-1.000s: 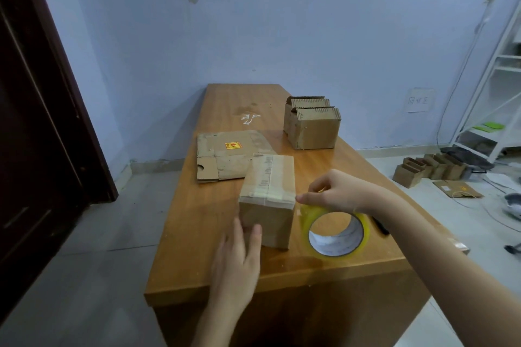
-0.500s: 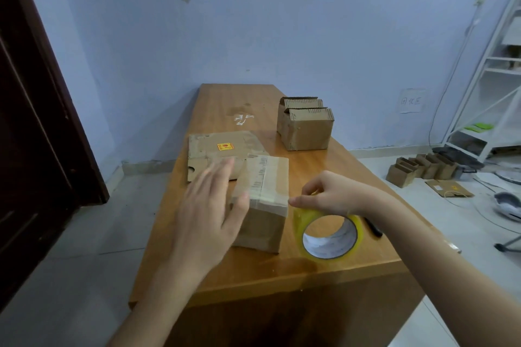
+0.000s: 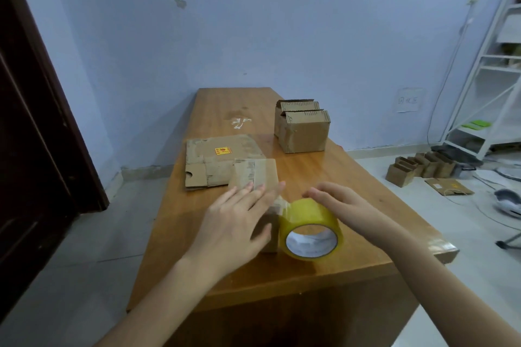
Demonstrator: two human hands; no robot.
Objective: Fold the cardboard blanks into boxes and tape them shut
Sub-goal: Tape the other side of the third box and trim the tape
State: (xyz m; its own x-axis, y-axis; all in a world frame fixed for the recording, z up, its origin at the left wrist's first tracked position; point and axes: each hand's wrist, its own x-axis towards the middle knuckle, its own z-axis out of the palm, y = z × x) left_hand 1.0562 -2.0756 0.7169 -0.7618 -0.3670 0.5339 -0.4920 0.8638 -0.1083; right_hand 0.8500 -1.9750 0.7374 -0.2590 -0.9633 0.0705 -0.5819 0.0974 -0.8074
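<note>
A small folded cardboard box (image 3: 255, 173) with a strip of clear tape along its top stands near the front of the wooden table (image 3: 324, 177). My left hand (image 3: 239, 222) lies flat on the box's top and near side, fingers straight, pressing on the tape. A yellow tape roll (image 3: 310, 231) stands on edge against the box's right front corner, and tape runs from it onto the box. My right hand (image 3: 342, 203) curls over the top of the roll and holds it. Behind the box a flat cardboard blank (image 3: 214, 160) with a red-yellow sticker lies on the table.
Two folded boxes (image 3: 303, 132) with open tops stand at the table's back right. On the floor to the right are several small boxes (image 3: 417, 169), a flat blank (image 3: 448, 187) and a white shelf (image 3: 493, 98). A dark door (image 3: 31, 121) is at the left.
My left hand rose from the box's near face and now lies flat on its top. My right hand brought the roll in against the box's corner.
</note>
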